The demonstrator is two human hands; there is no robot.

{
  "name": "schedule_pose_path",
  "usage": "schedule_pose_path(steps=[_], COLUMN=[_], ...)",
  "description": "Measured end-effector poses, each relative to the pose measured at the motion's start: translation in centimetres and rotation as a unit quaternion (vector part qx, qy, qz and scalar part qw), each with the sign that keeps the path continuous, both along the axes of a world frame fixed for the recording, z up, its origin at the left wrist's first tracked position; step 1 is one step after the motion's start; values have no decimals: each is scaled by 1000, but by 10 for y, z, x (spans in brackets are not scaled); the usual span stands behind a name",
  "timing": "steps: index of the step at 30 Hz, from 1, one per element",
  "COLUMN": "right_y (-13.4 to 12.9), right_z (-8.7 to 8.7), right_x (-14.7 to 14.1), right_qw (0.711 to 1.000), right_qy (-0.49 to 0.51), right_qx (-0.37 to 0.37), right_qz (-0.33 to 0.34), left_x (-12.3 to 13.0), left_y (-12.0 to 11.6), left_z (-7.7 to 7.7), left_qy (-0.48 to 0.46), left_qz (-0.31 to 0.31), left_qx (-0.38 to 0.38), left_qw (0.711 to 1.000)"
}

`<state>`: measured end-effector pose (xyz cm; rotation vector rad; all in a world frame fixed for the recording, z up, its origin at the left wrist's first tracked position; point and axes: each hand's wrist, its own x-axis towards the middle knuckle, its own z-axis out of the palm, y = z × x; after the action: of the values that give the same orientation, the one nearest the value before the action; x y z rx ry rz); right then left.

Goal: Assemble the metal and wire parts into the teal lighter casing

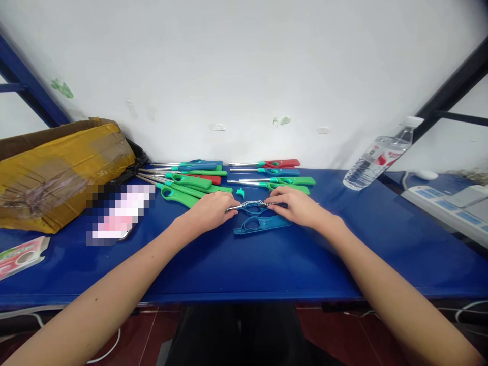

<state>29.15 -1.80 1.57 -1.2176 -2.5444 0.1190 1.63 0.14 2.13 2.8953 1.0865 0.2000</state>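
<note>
A gas lighter with a long metal barrel lies taken apart before me. My left hand (214,210) pinches its thin metal barrel (234,207). From there, pale wires (253,202) run to the lighter's small inner part (268,204), gripped by the fingertips of my right hand (295,205). Beneath the wires is one blue handle half (254,209), partly covered by them. The other blue handle half (263,224) lies nearer to me, its hollow side up, its right end under my right hand. Just behind sits a small green nozzle piece (240,192).
Several whole lighters (186,179) are piled at the back left, and more lighters (282,172) lie at the back right. A taped carton (68,173) and a blurred-out phone (124,211) are on the left. A water bottle (377,155) and a power strip (450,208) are right.
</note>
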Motion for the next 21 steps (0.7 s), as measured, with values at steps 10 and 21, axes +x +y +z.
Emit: schedule_pose_path(steps=[10, 21], right_y=[-1, 0], right_z=[0, -2], right_x=[1, 1], right_qw=[1000, 1000], right_qy=[5, -6], right_qx=[-4, 6], right_qz=[-5, -3], left_x=[1, 0], left_y=[-2, 11], left_z=[6, -11], left_qy=[-32, -71], left_qz=[56, 42], left_qx=[6, 0], left_qw=[998, 997])
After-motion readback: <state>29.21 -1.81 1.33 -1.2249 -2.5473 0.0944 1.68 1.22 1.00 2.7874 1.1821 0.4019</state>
